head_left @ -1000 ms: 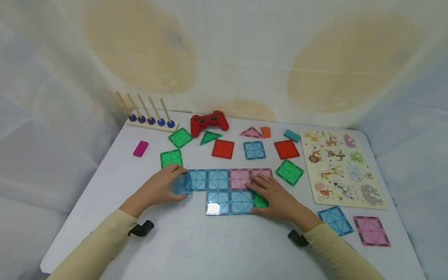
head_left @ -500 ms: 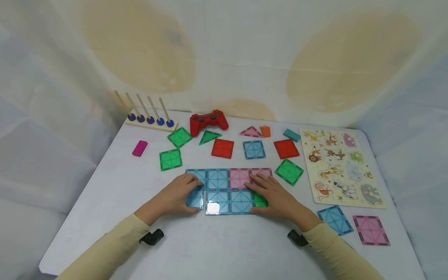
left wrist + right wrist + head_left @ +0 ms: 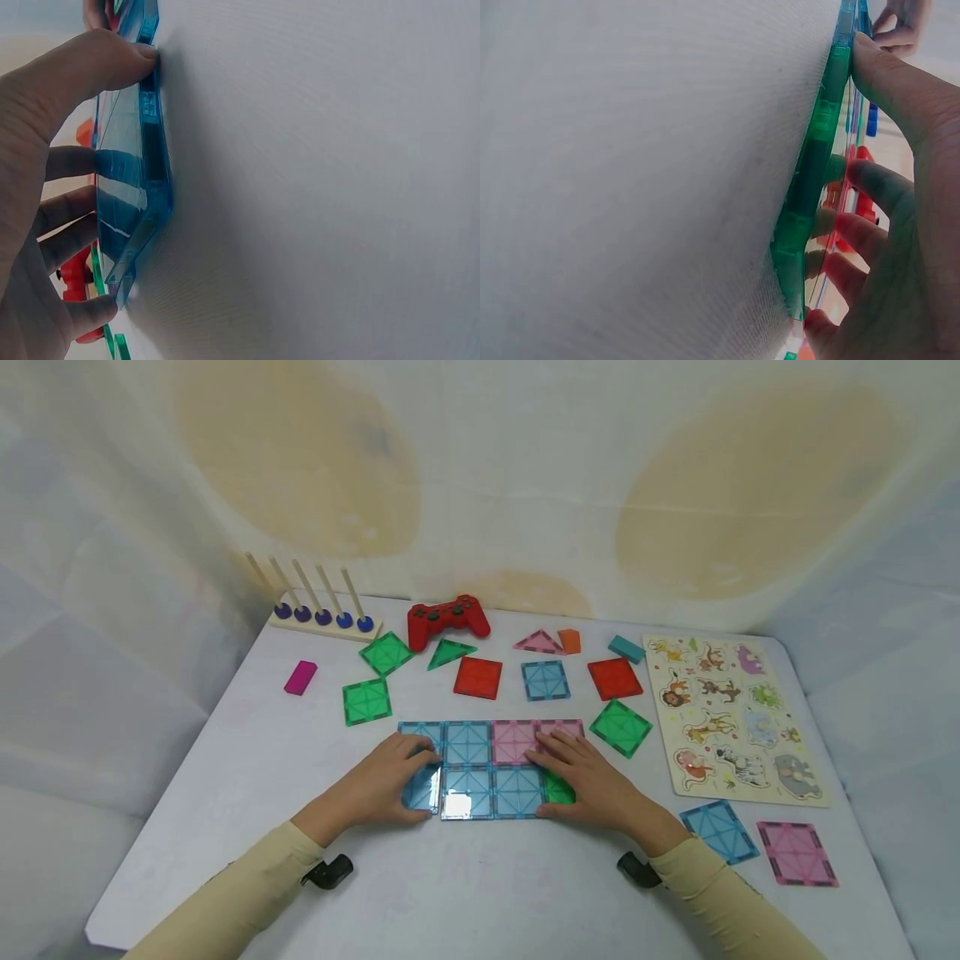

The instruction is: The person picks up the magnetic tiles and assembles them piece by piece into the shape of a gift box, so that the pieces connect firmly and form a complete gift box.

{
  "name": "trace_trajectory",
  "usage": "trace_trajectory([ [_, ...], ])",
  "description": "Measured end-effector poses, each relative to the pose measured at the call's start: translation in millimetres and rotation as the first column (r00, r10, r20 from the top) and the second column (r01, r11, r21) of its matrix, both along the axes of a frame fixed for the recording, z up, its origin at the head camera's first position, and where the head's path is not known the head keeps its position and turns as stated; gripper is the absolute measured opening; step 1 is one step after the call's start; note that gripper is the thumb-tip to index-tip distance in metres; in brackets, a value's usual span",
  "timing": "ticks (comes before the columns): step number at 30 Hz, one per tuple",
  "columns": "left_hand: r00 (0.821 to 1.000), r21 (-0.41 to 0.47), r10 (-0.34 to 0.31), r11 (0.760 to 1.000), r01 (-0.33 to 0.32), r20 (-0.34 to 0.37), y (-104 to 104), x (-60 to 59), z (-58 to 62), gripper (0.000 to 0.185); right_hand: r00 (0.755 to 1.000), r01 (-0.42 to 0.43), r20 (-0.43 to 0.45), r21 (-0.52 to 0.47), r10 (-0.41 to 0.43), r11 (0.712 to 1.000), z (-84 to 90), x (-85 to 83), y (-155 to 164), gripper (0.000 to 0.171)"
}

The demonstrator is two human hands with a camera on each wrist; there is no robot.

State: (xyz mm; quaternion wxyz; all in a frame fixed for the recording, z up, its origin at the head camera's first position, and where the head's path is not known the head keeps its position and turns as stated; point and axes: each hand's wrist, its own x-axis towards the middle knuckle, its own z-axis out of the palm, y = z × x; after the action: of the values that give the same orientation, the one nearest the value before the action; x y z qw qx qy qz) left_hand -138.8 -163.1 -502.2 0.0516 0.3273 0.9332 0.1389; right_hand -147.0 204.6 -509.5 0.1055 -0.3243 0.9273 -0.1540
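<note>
Magnetic tiles lie in two rows mid-table. My left hand pinches a blue square tile at the near left corner, thumb on the near edge and fingers toward the far side. In the left wrist view that blue tile looks slightly tilted, its thick edge close over the white surface. Behind it is another blue tile, partly hidden by the fingers. My right hand rests with spread fingers over the right end, across a green tile and a pink tile. Two blue tiles lie flat between the hands.
Loose green, red, blue and pink tiles lie behind and to the right. A red game controller, a peg stand and a magenta block are at the back left. An animal puzzle board lies at the right.
My left hand has carried the blue tile right and toward me, from the far row's left end to beside the near row. My right hand has stayed put.
</note>
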Motion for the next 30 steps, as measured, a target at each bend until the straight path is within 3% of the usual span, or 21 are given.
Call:
trace_trajectory([
  [12, 1.0, -0.009, 0.0, 1.0, 0.001, 0.008, 2, 1.1, 2.6, 0.075, 1.0, -0.001, -0.003, -0.002, 0.001, 1.0, 1.0, 0.3, 0, 0.092],
  [18, 0.997, -0.004, 0.019, 1.0, -0.018, 0.074, -9, -2.0, 3.8, 0.076, 1.0, 0.003, 0.001, 0.003, -0.003, 1.0, 0.3, 0.2, 0, 0.092],
  [30, 0.996, -0.004, -0.008, 1.0, 0.009, 0.088, -20, -0.9, 7.0, 0.076, 1.0, 0.001, 0.0, -0.003, -0.001, 1.0, -0.7, 0.2, 0, 0.092],
])
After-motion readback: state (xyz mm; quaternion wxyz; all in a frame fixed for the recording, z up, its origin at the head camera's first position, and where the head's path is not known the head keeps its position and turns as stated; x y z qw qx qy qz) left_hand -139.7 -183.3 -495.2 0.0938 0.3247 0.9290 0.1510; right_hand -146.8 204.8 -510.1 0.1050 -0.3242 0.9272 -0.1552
